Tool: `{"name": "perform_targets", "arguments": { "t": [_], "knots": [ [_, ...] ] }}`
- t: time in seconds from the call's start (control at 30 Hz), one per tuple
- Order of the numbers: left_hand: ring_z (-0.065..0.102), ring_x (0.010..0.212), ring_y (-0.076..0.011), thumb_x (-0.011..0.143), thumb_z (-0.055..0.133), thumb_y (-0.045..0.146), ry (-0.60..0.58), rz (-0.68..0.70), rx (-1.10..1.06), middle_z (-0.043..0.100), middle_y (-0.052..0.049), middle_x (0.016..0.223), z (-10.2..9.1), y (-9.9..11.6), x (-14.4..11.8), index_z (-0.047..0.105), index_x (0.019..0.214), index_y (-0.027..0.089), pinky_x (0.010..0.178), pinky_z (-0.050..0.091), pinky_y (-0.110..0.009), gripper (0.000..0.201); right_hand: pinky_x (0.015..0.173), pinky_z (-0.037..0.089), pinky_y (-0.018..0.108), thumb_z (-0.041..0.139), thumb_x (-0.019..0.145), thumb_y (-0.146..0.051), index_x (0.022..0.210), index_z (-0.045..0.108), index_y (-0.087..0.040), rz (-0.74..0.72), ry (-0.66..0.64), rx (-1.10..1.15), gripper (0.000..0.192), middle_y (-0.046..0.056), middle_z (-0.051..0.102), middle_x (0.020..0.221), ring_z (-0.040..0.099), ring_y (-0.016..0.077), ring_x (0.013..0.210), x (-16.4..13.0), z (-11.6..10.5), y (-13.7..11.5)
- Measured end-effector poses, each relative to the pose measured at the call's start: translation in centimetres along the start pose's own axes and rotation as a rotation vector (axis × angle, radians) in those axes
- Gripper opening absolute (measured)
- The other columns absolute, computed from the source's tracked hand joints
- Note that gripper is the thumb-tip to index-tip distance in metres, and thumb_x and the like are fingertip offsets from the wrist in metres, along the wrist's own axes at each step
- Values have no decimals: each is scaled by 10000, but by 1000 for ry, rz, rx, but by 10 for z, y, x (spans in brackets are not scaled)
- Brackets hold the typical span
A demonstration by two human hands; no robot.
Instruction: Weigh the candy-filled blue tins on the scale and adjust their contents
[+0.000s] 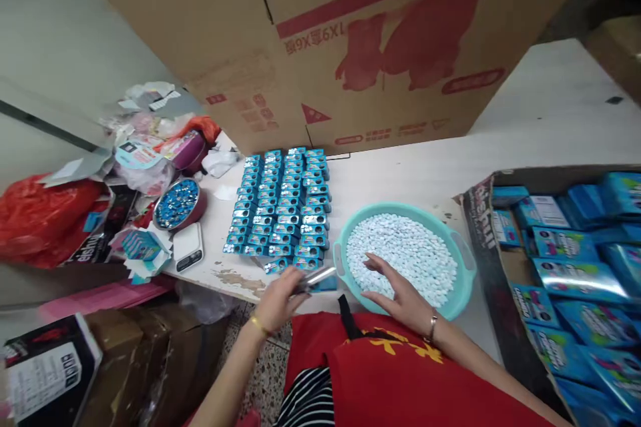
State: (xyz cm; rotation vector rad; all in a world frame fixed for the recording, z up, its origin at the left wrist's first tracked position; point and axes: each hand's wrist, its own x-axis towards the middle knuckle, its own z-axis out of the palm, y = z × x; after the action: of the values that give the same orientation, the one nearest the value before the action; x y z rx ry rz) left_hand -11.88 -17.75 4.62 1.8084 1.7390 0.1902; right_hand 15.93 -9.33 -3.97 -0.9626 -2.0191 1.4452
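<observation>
**Small tin in one hand, pale tablets under the other**

The left hand (280, 299) pinches a small, flat tin (316, 278) by its near end, thumb and fingers closed around it; the tin looks shiny and metallic, blurred, with a blue face, and it hangs just off the table's front edge, beside the basin. The right hand (398, 293) lies over the near part of a round turquoise plastic basin (463, 260), fingers spread and loosely curled, tips touching the heap of tablets (405, 250) inside. The tablets are tiny, pale blue-white and pebbly, filling the basin in a shallow mound. Whether any are caught between the fingers cannot be made out.

Just left of the basin, rows of little blue tins (278, 203) lie packed tight in a neat block on the white table (410, 170), whose surface is chipped near the front edge. Farther left sit a round metal bowl (176, 204) of blue-and-silver pieces and a small white scale (187, 246). Beyond them lie crumpled paper and a red plastic bag (45, 217).

To the right, an open cardboard box (483, 227) holds glossy blue packets (575, 267) stacked loosely. A large brown corrugated carton (320, 33) with red printing leans over the back of the table. A red apron (400, 373) over a striped top fills the near foreground.
</observation>
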Motion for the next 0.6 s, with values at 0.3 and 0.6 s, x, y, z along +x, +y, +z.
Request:
{"name": "perform_targets", "arguments": {
  "t": [0.3, 0.6],
  "knots": [
    [569, 795, -177, 789, 582, 341, 282, -363, 188, 530, -24, 893, -35, -187, -66, 577, 966, 194, 743, 481, -299, 230, 845, 540, 402, 556, 871, -421, 1153, 581, -239, 105, 49, -90, 337, 100, 674, 1087, 646, 252, 982, -19, -18, 0],
    [594, 939, -269, 739, 509, 428, 311, -247, 163, 577, -88, 977, -13, -206, -7, 555, 963, 209, 850, 504, -413, 316, 812, 562, 385, 566, 870, -407, 1053, 628, -205, 214, 430, -207, 280, 92, 705, 999, 677, 221, 897, -42, -55, 18]
  ]
}}
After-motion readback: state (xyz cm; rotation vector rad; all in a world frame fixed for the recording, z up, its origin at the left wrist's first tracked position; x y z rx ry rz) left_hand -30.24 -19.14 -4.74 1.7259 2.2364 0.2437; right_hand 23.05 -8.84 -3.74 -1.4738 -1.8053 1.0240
